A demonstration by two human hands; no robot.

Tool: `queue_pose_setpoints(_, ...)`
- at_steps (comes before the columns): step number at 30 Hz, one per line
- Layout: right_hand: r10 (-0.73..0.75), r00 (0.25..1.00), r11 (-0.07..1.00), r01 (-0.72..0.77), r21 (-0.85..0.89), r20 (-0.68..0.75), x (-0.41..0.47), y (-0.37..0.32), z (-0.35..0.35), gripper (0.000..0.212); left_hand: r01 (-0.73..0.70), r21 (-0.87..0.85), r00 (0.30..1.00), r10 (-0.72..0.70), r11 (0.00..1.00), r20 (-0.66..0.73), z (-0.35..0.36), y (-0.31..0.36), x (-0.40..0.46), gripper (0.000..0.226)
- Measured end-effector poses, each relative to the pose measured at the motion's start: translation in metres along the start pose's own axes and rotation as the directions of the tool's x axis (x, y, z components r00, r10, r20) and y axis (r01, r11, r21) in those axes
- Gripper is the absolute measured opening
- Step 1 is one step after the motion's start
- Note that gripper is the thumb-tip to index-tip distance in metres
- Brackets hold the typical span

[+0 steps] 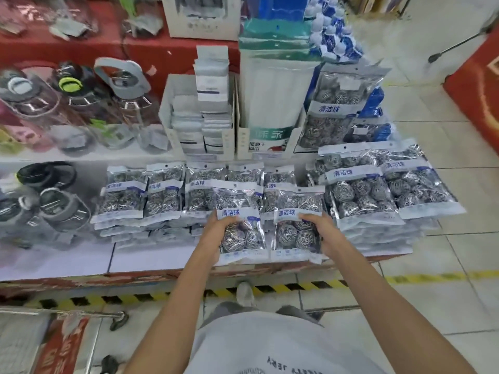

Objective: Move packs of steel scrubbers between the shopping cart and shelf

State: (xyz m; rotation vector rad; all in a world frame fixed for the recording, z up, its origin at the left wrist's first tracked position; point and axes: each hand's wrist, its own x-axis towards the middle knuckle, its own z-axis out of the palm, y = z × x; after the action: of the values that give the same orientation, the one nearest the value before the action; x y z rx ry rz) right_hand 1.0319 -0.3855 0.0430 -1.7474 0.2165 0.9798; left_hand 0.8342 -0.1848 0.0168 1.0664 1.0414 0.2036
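Scrubber packs [241, 222] [297, 225] are being gripped, one by each hand's fingers, left hand [213, 238] and right hand [325, 233], over the shelf [135, 255]. Many packs are lying there already; the cart [40, 333] is showing only an edge, so what is remaining I cannot tell.

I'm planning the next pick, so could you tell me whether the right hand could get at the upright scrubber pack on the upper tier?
Probably not yet: the right hand already grips a scrubber pack. The path to the upright pack looks open, above the flat stacks.
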Motion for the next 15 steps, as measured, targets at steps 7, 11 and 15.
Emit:
queue_pose_setpoints(7,0.088,0.995,0.992,-0.085,-0.09,0.037,0.061,-0.038,0.015,0.045,0.084,0.023,0.996,-0.084,0.996,0.005,0.026,0.025,0.06,0.099)
queue_pose_setpoints(11,0.138,0.99,0.989,-0.136,-0.063,0.034,0.089,-0.054,0.021,0.048,0.125,0.087,0.992,-0.121,0.988,-0.045,0.037,0.033,0.087,0.087)
queue_pose_setpoints(15,0.159,0.986,0.982,-0.152,-0.111,0.058,0.113,-0.062,0.025,0.055,0.135,0.163,0.99,-0.126,0.977,-0.065,0.043,0.041,0.107,0.089)
